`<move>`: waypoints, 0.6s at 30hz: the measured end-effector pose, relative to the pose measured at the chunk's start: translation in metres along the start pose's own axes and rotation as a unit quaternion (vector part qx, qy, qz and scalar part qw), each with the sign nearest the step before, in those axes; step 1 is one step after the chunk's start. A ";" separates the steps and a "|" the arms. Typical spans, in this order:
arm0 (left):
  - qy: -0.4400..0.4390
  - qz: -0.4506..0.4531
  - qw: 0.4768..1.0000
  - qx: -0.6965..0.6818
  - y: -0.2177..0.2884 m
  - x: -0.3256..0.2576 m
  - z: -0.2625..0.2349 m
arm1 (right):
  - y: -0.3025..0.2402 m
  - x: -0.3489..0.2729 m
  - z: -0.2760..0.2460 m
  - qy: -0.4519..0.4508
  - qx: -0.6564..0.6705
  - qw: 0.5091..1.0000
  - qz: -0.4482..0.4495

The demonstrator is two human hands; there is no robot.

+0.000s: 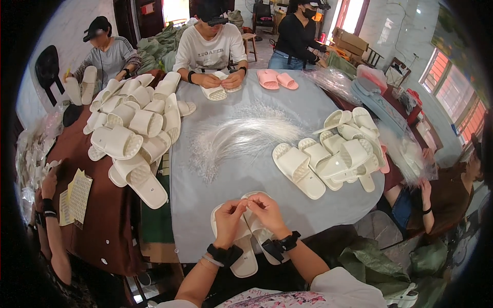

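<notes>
At six o'clock, at the near edge of the grey table (205, 205), the person's left hand (229, 222) and right hand (267, 213) meet over a pair of white slippers (245, 256); both sets of fingertips are pinched together on something too small to make out, just above the slippers' straps; toward the centre lies a fan of thin clear plastic ties (241, 136); at three o'clock sits a heap of white slippers (334, 156); at nine o'clock a larger pile (136, 131); at twelve o'clock a seated person's hands grip another slipper (218, 92), pink slippers (276, 79) beside.
</notes>
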State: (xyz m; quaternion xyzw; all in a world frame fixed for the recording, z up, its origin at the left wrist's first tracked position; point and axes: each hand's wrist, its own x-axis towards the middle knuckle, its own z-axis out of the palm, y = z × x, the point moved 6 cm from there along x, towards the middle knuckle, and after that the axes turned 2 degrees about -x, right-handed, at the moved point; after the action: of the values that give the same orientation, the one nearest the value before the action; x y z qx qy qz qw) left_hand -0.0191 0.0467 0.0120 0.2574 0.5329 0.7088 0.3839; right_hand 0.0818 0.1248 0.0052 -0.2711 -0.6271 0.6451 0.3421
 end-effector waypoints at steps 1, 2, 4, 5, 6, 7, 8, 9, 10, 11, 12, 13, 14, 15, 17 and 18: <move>0.000 0.000 1.000 0.000 0.002 0.000 0.001 | 0.000 -0.001 0.000 0.000 0.000 1.000 0.000; -0.005 -0.007 1.000 -0.016 0.005 -0.001 0.004 | -0.002 -0.002 0.001 -0.002 0.012 1.000 -0.005; -0.010 -0.013 0.999 -0.032 0.004 -0.003 0.003 | -0.007 -0.004 0.003 -0.004 0.024 1.000 -0.011; -0.012 -0.004 1.000 0.013 -0.001 -0.001 -0.001 | -0.012 -0.005 0.004 0.002 0.021 0.999 -0.024; -0.013 0.005 0.998 0.058 -0.003 -0.002 -0.004 | -0.017 -0.007 0.006 0.008 0.018 0.999 -0.037; -0.014 0.004 0.998 0.058 -0.002 -0.003 -0.001 | -0.022 -0.009 0.007 0.010 0.018 0.999 -0.036; 0.047 0.084 0.991 0.096 0.013 -0.006 -0.003 | -0.034 -0.013 0.002 0.077 0.033 0.994 -0.069; 0.107 0.162 0.972 0.133 0.027 -0.012 -0.007 | -0.043 -0.019 -0.003 0.144 0.048 0.983 -0.101; 0.077 0.143 0.977 0.137 0.030 -0.011 -0.010 | -0.046 -0.021 -0.004 0.144 0.050 0.984 -0.095; 0.078 0.137 0.978 0.140 0.035 -0.015 -0.013 | -0.054 -0.027 -0.012 0.174 -0.019 0.975 -0.141; 0.111 0.162 0.963 0.183 0.045 -0.023 -0.018 | -0.062 -0.036 -0.019 0.201 -0.088 0.958 -0.183; 0.143 0.186 0.946 0.225 0.054 -0.029 -0.022 | -0.063 -0.042 -0.026 0.200 -0.088 0.960 -0.173; 0.164 0.180 0.937 0.249 0.055 -0.036 -0.033 | -0.064 -0.053 -0.029 0.179 -0.129 0.961 -0.165; 0.165 0.165 0.938 0.256 0.052 -0.039 -0.041 | -0.063 -0.062 -0.031 0.157 -0.169 0.960 -0.156; 0.229 0.105 0.940 0.230 0.045 -0.049 -0.065 | -0.053 -0.081 -0.037 0.139 -0.163 0.972 -0.099; 0.249 0.084 0.949 0.173 0.032 -0.055 -0.078 | -0.048 -0.089 -0.034 0.098 -0.230 0.965 -0.084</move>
State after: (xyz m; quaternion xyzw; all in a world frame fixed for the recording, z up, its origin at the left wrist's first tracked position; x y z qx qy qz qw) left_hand -0.0568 -0.0465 0.0219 0.1785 0.7025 0.6770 0.1279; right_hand 0.1678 0.0757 0.0439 -0.3508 -0.7424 0.4227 0.3836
